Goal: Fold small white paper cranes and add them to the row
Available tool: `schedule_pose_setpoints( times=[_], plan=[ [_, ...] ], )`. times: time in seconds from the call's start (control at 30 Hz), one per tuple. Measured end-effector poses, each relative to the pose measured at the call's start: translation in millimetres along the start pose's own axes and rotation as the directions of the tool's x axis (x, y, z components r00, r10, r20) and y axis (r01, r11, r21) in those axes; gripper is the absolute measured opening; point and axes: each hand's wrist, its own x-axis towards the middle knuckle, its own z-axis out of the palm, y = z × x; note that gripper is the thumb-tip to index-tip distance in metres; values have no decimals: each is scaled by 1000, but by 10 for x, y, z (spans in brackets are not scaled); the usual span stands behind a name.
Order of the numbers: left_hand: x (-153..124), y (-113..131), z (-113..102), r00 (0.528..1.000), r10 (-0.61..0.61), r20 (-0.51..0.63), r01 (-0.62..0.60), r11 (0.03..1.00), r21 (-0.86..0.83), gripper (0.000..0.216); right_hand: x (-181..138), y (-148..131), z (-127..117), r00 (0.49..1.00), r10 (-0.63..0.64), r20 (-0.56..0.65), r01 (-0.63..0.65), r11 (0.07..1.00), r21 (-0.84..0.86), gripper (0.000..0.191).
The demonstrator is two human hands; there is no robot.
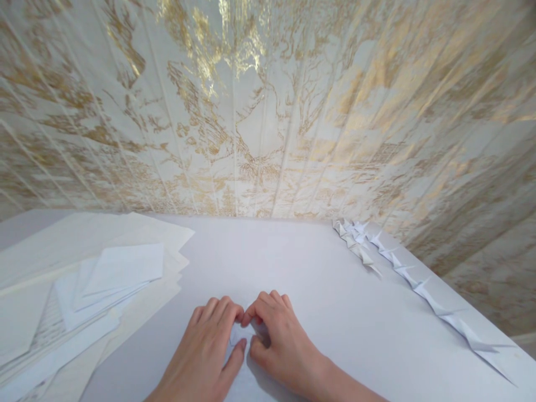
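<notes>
Both hands low on a white table (318,279), fingertips meeting. Left hand (207,349) lies palm down, fingers held close together and curled at the tips, thumb stretched out toward the right hand. Right hand (278,340) likewise palm down, fingers bunched and bent, their tips touching those of the left hand. Between and under the two sets of fingertips sits a small piece of white paper (242,335), pressed flat to the table; only a sliver shows in the gap between the thumbs and forefingers, the rest is hidden beneath the hands, so its shape cannot be told. Both hands bear down on it rather than lifting it; whether any fingers pinch an edge cannot be told. Well off to the outer side of the left fingers: a loose stack of white paper sheets (121,268), fanned and overlapping, on larger cream sheets (138,229). Beyond and to the outer side of the right fingers, well apart: a row of folded white paper pieces (402,268) running along the table's far right edge. Behind the table, a wall covering in white with gold veining (268,111).
</notes>
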Motion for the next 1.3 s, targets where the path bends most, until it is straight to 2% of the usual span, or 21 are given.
schedule_pose_setpoints(
  times=[0.1, 0.4, 0.63, 0.8, 0.93, 1.03, 1.13, 1.23, 1.3],
  plan=[
    [20, 35, 3, 999, -50, 10, 50, 999, 12, 9, -5, 0, -3, 1000, 5, 12, -5, 1000, 6, 38],
    [61, 99, -118, 991, -95, 93, 96, 995, -8, 31, -13, 1, -15, 1000, -14, 16, 14, 1000, 8, 37],
    [7, 22, -96, 996, -73, 55, 76, 996, -51, 36, -24, 55, -41, 993, -121, 11, 119, 988, 93, 34],
    [-20, -9, -137, 1000, 13, 5, -12, 992, -124, 36, -7, 110, -55, 973, -229, 14, 227, 969, 98, 34],
    [-12, -45, -180, 997, 79, -2, -79, 996, -46, 25, 6, 139, -62, 958, -287, 14, 286, 957, 51, 32],
    [3, -66, -202, 991, 132, -12, -131, 991, 37, 22, 16, 151, -51, 964, -264, -34, 265, 964, -1, 23],
    [11, -63, -200, 985, 158, -72, -154, 986, 66, 15, 16, 142, -30, 973, -217, -72, 214, 975, -52, 14],
    [8, -49, -179, 973, 193, -130, -184, 980, 79, 8, -3, 118, -7, 969, -238, -72, 233, 970, -73, 15],
    [2, -43, -168, 964, 215, -153, -204, 975, 85, 19, -19, 95, 2, 961, -267, -75, 262, 962, -71, 21]
  ],
)
